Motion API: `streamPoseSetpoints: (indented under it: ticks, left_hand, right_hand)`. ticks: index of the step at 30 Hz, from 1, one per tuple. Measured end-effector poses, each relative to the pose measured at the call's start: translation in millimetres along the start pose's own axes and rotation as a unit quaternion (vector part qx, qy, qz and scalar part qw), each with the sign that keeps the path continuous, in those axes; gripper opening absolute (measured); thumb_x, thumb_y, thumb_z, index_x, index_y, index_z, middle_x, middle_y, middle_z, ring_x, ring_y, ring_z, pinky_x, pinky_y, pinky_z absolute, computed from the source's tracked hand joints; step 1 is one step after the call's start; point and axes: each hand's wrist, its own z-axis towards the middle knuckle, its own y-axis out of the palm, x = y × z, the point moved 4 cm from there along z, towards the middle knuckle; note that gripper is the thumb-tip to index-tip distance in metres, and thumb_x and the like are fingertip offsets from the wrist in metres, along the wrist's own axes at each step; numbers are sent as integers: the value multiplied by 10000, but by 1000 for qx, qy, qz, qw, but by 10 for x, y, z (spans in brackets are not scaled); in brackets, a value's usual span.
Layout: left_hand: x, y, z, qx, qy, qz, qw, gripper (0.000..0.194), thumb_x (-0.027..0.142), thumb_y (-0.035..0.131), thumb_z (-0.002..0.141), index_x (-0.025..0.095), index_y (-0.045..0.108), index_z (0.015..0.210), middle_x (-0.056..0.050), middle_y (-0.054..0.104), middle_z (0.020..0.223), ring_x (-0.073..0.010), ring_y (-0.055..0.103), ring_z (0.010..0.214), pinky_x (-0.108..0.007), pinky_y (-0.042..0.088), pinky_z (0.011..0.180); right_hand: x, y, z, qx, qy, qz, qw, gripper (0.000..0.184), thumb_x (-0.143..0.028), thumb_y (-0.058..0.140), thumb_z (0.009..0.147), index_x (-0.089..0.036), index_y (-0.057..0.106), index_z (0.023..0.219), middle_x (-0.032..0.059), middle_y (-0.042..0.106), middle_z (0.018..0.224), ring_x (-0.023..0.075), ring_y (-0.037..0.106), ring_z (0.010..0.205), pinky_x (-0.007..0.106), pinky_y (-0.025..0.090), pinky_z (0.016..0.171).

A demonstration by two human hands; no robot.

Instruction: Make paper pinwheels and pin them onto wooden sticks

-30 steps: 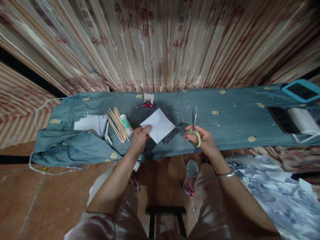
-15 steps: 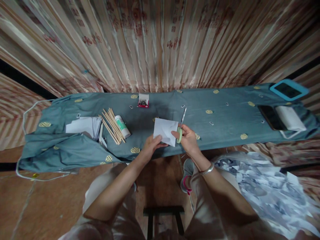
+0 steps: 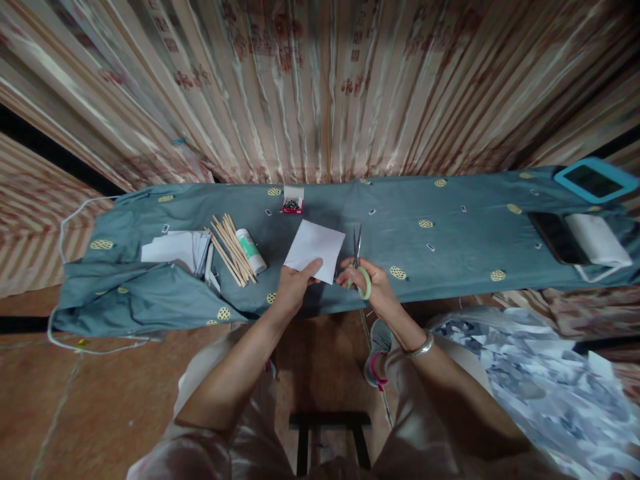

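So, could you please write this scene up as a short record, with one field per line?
Left hand: holds a white paper sheet, thumb on top
Right hand: holds scissors with green handles, blades pointing away from the person
Paper and scissors: close together, apart in this view
Table cover: blue-green cloth with yellow motifs
Beyond the paper: open red box of small pieces
Left side: tube, wooden sticks, paper stack
Right side: phone, blue-framed device
Low at right: heap of paper pieces
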Motion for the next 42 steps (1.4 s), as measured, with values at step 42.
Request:
streamPoseSetpoints:
  ticks: [42]
  left_hand:
    - [129, -102, 90, 43, 53, 31, 997, 390, 324, 797, 588, 157, 713, 930, -68, 727, 900, -193, 650, 728, -255, 516, 518]
  right_hand:
    - [173, 272, -231, -210, 93, -86, 969, 467, -620, 695, 732, -162, 625, 785, -2, 644, 593, 84, 565, 497, 192, 415, 455]
